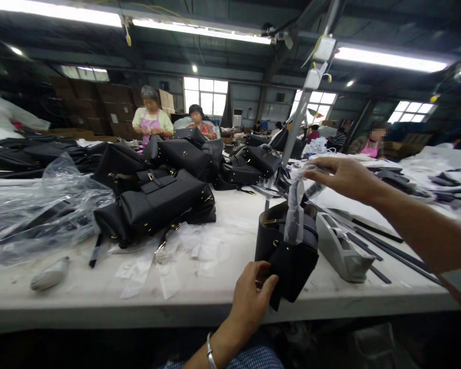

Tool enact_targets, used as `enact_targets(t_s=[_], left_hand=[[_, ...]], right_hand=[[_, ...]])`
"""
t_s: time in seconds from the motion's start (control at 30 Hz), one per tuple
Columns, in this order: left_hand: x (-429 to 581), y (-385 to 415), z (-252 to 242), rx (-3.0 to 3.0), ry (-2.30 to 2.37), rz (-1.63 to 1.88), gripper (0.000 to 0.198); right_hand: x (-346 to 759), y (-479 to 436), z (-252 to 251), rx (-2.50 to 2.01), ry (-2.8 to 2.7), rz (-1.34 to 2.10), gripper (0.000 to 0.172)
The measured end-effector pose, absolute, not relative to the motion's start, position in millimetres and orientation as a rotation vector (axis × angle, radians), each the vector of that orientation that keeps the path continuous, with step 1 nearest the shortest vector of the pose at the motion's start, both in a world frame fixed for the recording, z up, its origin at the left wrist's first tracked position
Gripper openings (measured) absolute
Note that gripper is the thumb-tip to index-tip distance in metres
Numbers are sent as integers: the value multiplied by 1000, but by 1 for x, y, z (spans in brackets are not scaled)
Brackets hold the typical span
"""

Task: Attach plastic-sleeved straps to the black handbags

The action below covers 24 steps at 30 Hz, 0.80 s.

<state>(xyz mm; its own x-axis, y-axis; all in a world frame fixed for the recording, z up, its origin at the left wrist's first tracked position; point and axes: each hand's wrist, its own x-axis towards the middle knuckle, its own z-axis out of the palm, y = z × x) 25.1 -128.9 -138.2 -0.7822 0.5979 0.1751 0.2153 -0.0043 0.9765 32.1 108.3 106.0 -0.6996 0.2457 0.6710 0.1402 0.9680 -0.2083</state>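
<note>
A small black handbag (288, 261) with gold fittings stands tilted near the table's front edge. Its handle (295, 215) rises from the top, wrapped in cloudy clear film. My right hand (336, 177) pinches the upper end of this wrapped handle between thumb and fingers. Lower down, my left hand (253, 292) grips the bag's near left side, the thumb in front and some fingertips hidden. Right beside the bag lies a grey holder with compartments (346, 251).
Several black bags (169, 200) are piled at the left and middle. Clear plastic (69, 205) covers the left side. White paper scraps (200, 246) and a small grey object (49, 274) lie in front. Black straps (369, 246) lie right; a metal post (307, 102) rises behind. Co-workers sit beyond.
</note>
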Motion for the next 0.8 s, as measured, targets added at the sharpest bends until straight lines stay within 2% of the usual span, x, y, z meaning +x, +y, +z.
enact_targets(t_s=[0.13, 0.2, 0.23, 0.33, 0.43, 0.57, 0.67, 0.77, 0.8], left_hand=[[27, -127, -141, 861, 2061, 1858, 23], [25, -129, -143, 916, 2069, 1847, 17], [24, -130, -143, 951, 2055, 1841, 17], [21, -134, -143, 1088, 1980, 1828, 25], [16, -136, -142, 1229, 1938, 1786, 39], [7, -139, -141, 1394, 1908, 1671, 48], [-14, -135, -129, 1513, 1941, 1625, 40], [-57, -109, -111, 1433, 2283, 1561, 32], [-76, -95, -106, 1375, 2440, 1413, 35]], right_hand=[[77, 68, 67, -291, -2157, -112, 35], [106, 46, 32, -432, -1985, -73, 33], [119, 36, 12, -491, -2022, 7, 29], [138, 16, -50, -581, -2474, 534, 36], [134, 3, -92, -732, -2492, 885, 36], [123, -9, -108, -834, -2355, 1019, 39], [124, -12, -110, -857, -2350, 1151, 43], [130, -10, -118, -903, -2321, 1420, 50], [132, -9, -122, -919, -2293, 1497, 52]])
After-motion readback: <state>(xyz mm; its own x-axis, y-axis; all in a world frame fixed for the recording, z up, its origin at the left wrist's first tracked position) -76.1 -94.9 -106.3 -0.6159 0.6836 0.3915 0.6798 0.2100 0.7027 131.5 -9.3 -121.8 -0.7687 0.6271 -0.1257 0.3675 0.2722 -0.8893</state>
